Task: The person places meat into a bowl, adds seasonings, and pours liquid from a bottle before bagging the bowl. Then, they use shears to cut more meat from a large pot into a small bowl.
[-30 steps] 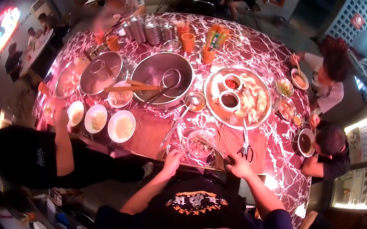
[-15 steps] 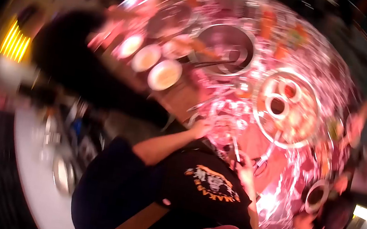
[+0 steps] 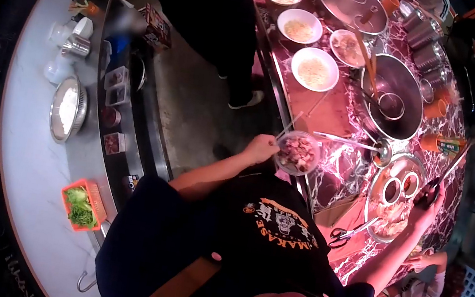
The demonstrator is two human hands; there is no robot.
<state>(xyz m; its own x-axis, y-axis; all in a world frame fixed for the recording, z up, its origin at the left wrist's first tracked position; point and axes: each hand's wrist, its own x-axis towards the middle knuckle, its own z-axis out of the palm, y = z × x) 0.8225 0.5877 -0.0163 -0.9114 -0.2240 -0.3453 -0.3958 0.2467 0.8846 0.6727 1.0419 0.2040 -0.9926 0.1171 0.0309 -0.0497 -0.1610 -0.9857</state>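
Note:
My left hand (image 3: 262, 150) has its fingers closed on the rim of a clear plastic bowl (image 3: 316, 143) of chopped reddish meat (image 3: 297, 154), at the table's near edge. Further right, my right hand (image 3: 430, 207) reaches over the round metal tray (image 3: 376, 182) and grips a long utensil with a black handle (image 3: 430, 186); I cannot tell whether it is scissors or tongs. Two small sauce bowls, one with dark sauce (image 3: 392, 190), and pale food pieces (image 3: 393, 218) lie in the tray. Black-handled scissors (image 3: 340, 235) rest beside it.
Three white bowls (image 3: 314, 69) of pale food line the table's left side, near a deep pot (image 3: 414, 123) holding a strainer. A ladle (image 3: 347, 141) lies closer in. One person in dark clothes (image 3: 192, 4) stands left; another person's hand (image 3: 418, 260) shows at right.
The view has swung and sharpened. My right hand has gone from near my body out over the tray, now with the black-handled utensil. My left hand stays by the table's near edge.

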